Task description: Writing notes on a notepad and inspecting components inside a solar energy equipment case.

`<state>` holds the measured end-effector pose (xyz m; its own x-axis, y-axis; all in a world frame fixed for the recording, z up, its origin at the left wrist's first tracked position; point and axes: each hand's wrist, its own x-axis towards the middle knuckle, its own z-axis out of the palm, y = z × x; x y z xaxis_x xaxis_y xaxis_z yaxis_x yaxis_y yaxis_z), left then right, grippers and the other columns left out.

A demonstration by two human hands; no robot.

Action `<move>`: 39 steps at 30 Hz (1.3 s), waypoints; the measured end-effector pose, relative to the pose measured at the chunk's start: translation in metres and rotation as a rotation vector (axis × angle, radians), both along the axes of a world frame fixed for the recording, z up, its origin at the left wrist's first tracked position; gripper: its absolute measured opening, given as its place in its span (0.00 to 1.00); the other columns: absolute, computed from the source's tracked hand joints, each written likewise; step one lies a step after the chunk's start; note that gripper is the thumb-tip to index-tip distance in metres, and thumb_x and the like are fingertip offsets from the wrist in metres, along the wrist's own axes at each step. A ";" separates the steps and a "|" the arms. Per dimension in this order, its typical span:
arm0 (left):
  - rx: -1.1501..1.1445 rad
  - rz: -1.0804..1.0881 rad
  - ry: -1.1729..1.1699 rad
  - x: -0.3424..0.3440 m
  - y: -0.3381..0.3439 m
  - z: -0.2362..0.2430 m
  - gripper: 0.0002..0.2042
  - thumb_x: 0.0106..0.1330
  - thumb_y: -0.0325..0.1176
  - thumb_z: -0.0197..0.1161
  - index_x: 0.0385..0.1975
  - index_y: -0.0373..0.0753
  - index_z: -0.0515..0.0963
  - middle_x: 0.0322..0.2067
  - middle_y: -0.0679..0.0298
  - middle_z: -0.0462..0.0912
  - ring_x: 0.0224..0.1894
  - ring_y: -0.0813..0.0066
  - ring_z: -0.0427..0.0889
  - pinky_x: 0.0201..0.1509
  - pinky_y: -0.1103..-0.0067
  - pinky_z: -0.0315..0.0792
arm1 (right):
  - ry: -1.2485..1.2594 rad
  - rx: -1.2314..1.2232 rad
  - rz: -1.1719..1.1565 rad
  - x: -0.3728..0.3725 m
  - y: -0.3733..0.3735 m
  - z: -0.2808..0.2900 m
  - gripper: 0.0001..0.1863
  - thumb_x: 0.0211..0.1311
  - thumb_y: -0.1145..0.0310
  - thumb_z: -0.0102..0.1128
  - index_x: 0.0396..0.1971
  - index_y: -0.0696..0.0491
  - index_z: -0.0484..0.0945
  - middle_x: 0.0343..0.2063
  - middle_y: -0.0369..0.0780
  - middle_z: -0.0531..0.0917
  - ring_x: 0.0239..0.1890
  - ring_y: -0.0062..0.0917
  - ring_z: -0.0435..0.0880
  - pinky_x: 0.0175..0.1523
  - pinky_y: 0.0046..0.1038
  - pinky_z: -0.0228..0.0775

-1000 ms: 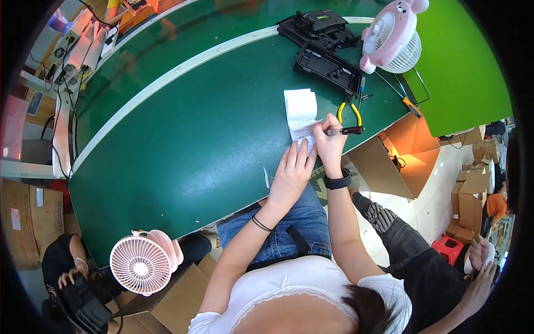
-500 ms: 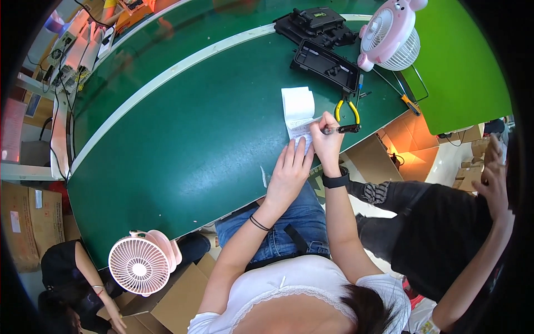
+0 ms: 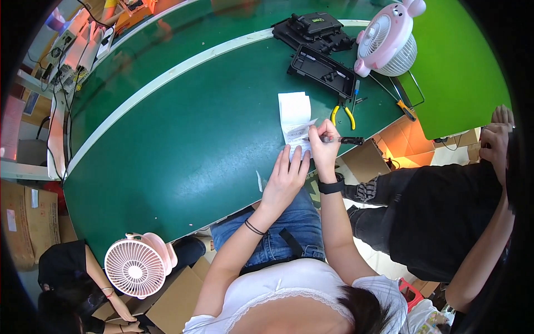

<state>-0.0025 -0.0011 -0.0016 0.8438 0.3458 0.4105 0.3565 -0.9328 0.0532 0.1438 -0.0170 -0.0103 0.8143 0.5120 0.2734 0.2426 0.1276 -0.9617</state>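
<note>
A small white notepad [image 3: 294,109] lies on the green table, its top page folded away and handwriting on the lower page. My left hand [image 3: 286,177] is open, fingers spread flat over the notepad's near edge. My right hand [image 3: 324,146] is closed around a dark pen [image 3: 349,140], its tip at the written page and its back end pointing right. My fingers partly cover the page. Beyond my right hand lie yellow-handled pliers [image 3: 343,116]. A scrap of clear film [image 3: 260,181] is left of my left hand.
Black plastic cases [image 3: 322,72] and a pink animal-shaped fan [image 3: 387,42] stand at the back right, near an orange-handled screwdriver [image 3: 406,110]. Another pink fan [image 3: 136,268] is at the near left edge. A person in black [image 3: 445,217] stands right; another [image 3: 64,267] bends at lower left.
The view has shifted slightly. My right hand with the pen has moved a little toward me along the page; my left hand stays on the notepad. The person at right has drawn their hands together.
</note>
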 end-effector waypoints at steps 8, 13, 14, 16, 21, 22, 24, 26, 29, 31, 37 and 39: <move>0.016 -0.035 -0.007 0.003 -0.001 -0.001 0.21 0.59 0.31 0.57 0.54 0.35 0.73 0.55 0.52 0.73 0.61 0.49 0.71 0.65 0.64 0.70 | -0.101 -0.123 0.064 -0.004 -0.002 0.010 0.16 0.57 0.76 0.61 0.15 0.55 0.63 0.14 0.30 0.66 0.20 0.10 0.63 0.24 0.19 0.54; 0.053 -0.040 -0.013 0.001 0.001 -0.003 0.20 0.62 0.32 0.54 0.54 0.34 0.73 0.56 0.51 0.73 0.59 0.49 0.73 0.65 0.65 0.69 | -0.146 -0.163 0.113 -0.007 0.001 0.007 0.16 0.55 0.74 0.63 0.16 0.56 0.63 0.13 0.33 0.66 0.18 0.13 0.63 0.23 0.22 0.56; 0.038 -0.032 -0.024 0.002 0.001 -0.004 0.20 0.61 0.31 0.57 0.53 0.34 0.74 0.56 0.52 0.73 0.59 0.50 0.72 0.64 0.64 0.70 | -0.151 -0.159 0.113 -0.005 0.001 0.005 0.16 0.55 0.74 0.62 0.16 0.55 0.63 0.13 0.33 0.66 0.18 0.13 0.63 0.23 0.22 0.56; 0.043 -0.017 -0.016 0.001 0.000 -0.001 0.20 0.59 0.31 0.61 0.52 0.34 0.75 0.55 0.54 0.74 0.59 0.51 0.72 0.64 0.64 0.70 | -0.152 -0.151 0.118 -0.006 0.002 0.006 0.16 0.55 0.74 0.62 0.16 0.55 0.63 0.13 0.33 0.66 0.18 0.13 0.63 0.23 0.21 0.56; 0.038 -0.023 -0.033 0.003 0.001 -0.002 0.20 0.59 0.31 0.61 0.51 0.33 0.75 0.55 0.54 0.74 0.59 0.51 0.72 0.64 0.65 0.71 | -0.269 -0.196 0.029 -0.008 -0.001 0.013 0.17 0.55 0.73 0.63 0.15 0.56 0.63 0.11 0.36 0.68 0.15 0.16 0.64 0.21 0.23 0.58; 0.031 -0.021 -0.043 0.003 0.000 -0.002 0.20 0.59 0.31 0.61 0.51 0.33 0.75 0.55 0.54 0.74 0.59 0.51 0.72 0.64 0.65 0.71 | -0.272 -0.173 0.033 -0.008 0.000 0.012 0.17 0.55 0.73 0.64 0.15 0.56 0.63 0.11 0.37 0.68 0.14 0.17 0.65 0.20 0.24 0.58; 0.028 -0.020 -0.048 0.002 0.000 -0.002 0.20 0.58 0.31 0.61 0.51 0.33 0.76 0.55 0.54 0.74 0.59 0.51 0.72 0.64 0.65 0.71 | -0.241 -0.184 0.050 -0.008 0.000 0.012 0.17 0.55 0.73 0.64 0.15 0.56 0.64 0.11 0.37 0.68 0.14 0.17 0.65 0.21 0.24 0.58; 0.026 -0.018 -0.053 0.002 -0.001 -0.003 0.20 0.58 0.31 0.61 0.51 0.33 0.76 0.55 0.54 0.74 0.59 0.51 0.72 0.64 0.65 0.71 | -0.211 -0.194 0.080 -0.008 0.000 0.010 0.16 0.55 0.73 0.63 0.15 0.56 0.64 0.12 0.36 0.68 0.16 0.16 0.65 0.21 0.23 0.57; 0.022 -0.018 -0.050 0.001 -0.002 -0.004 0.21 0.56 0.31 0.62 0.51 0.33 0.76 0.55 0.53 0.74 0.60 0.51 0.72 0.64 0.65 0.71 | -0.205 -0.232 0.090 -0.008 0.000 0.010 0.16 0.53 0.74 0.63 0.16 0.56 0.64 0.12 0.35 0.67 0.17 0.16 0.64 0.22 0.23 0.57; 0.008 -0.028 -0.068 0.002 -0.002 -0.004 0.22 0.55 0.31 0.62 0.52 0.33 0.76 0.55 0.53 0.74 0.60 0.50 0.72 0.64 0.65 0.70 | -0.188 -0.218 0.096 -0.007 0.000 0.009 0.15 0.52 0.75 0.62 0.16 0.56 0.63 0.12 0.35 0.66 0.17 0.16 0.63 0.22 0.24 0.57; -0.005 -0.023 -0.051 0.002 0.001 -0.004 0.22 0.54 0.31 0.62 0.52 0.34 0.76 0.54 0.54 0.74 0.60 0.51 0.72 0.63 0.65 0.70 | -0.229 -0.246 0.094 -0.006 0.003 0.012 0.15 0.52 0.75 0.62 0.16 0.56 0.63 0.12 0.35 0.67 0.17 0.16 0.64 0.22 0.24 0.57; -0.005 -0.024 -0.059 0.003 0.003 -0.003 0.22 0.55 0.31 0.61 0.52 0.34 0.76 0.53 0.54 0.75 0.60 0.51 0.72 0.64 0.65 0.70 | -0.218 -0.233 0.098 -0.005 0.005 0.011 0.15 0.53 0.75 0.63 0.16 0.56 0.64 0.12 0.35 0.67 0.17 0.15 0.64 0.22 0.24 0.57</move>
